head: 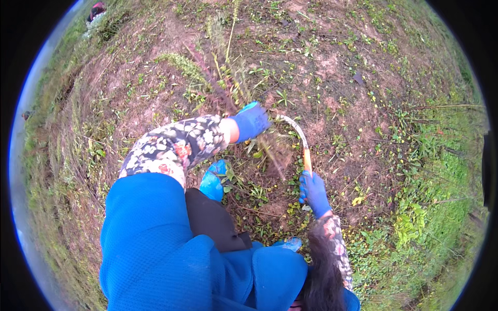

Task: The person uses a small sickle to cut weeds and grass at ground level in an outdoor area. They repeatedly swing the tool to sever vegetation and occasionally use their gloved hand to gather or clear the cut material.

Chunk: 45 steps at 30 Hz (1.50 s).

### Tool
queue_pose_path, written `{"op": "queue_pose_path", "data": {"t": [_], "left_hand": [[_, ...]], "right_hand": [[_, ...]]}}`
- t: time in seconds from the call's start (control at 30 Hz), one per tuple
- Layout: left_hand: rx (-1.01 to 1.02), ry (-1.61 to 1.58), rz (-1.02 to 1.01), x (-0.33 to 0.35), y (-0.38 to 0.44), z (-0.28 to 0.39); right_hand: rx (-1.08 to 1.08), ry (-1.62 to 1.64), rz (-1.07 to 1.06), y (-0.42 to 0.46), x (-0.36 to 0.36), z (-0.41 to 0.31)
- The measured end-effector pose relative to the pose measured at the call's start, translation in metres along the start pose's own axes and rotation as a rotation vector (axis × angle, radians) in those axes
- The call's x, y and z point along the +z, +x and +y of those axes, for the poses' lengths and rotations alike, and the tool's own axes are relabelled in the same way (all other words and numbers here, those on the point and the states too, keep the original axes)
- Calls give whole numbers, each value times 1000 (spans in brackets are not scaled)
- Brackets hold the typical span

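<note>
My left hand [253,121], in a blue glove, is closed around a bundle of weed stalks [220,79]. Their seed heads and leaves spread toward the top of the view, and blurred lower ends [275,151] stick out below the fist. In my right hand [313,192], also gloved in blue, is the orange handle of a sickle [307,159]. Its curved pale blade [296,128] arcs up and left, with the tip close to my left hand. Whether the tip touches the stalks I cannot tell.
My blue boots [213,180] stand on soil [328,64] strewn with small weeds and cut stems. Dense green growth [439,186] lies to the right. Taller grass [50,155] lines the left. Another person [96,9] is far off at the upper left.
</note>
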<state>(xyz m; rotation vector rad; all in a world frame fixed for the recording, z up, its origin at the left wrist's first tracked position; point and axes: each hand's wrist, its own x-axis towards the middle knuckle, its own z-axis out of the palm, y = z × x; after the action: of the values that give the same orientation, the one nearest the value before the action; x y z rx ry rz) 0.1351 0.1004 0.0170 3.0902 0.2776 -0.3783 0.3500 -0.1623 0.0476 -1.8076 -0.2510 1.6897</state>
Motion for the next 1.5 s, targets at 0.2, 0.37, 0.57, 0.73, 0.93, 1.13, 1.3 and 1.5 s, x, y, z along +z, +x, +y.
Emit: {"op": "queue_pose_path", "data": {"t": [0.2, 0.37, 0.57, 0.73, 0.93, 1.13, 1.3, 1.5], "left_hand": [[-196, -142, -308, 30, -89, -31], [-625, 522, -210, 66, -269, -152], [-765, -40, -626, 22, -163, -99], [-250, -241, -208, 17, -70, -7], [-25, -37, 1, -21, 44, -26], [-167, -210, -51, -15, 149, -38], [-109, -57, 200, 55, 132, -80], [-127, 43, -98, 61, 83, -63]], "right_hand": [[-114, 139, 220, -18, -39, 26], [-215, 141, 186, -17, -48, 21], [-265, -229, 271, -62, -64, 29], [-189, -570, 282, -146, -98, 22], [-73, -614, 575, -248, -134, 42], [-135, -304, 786, -283, -136, 55], [-107, -413, 846, -294, -144, 50], [-78, -581, 925, -305, -155, 45]]}}
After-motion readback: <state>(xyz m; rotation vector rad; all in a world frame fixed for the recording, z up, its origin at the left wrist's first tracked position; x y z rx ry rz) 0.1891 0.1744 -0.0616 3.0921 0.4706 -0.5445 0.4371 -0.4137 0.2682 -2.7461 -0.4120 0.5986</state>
